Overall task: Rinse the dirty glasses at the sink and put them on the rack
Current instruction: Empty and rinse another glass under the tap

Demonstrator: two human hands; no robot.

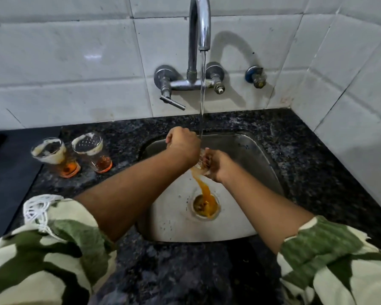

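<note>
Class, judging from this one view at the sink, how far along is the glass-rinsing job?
Nothing looks finished: no rack shows in this view. In hand: the right hand holds a glass tipped under the running tap, orange liquid pouring to the drain; the left hand is at it too, its grip hidden. Left: two dirty glasses on the counter.

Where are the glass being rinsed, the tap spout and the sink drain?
glass being rinsed (201, 162): head view, clear wall between the hands.
tap spout (203, 46): head view, outlet end.
sink drain (199, 204): head view, strainer's left part.
</note>
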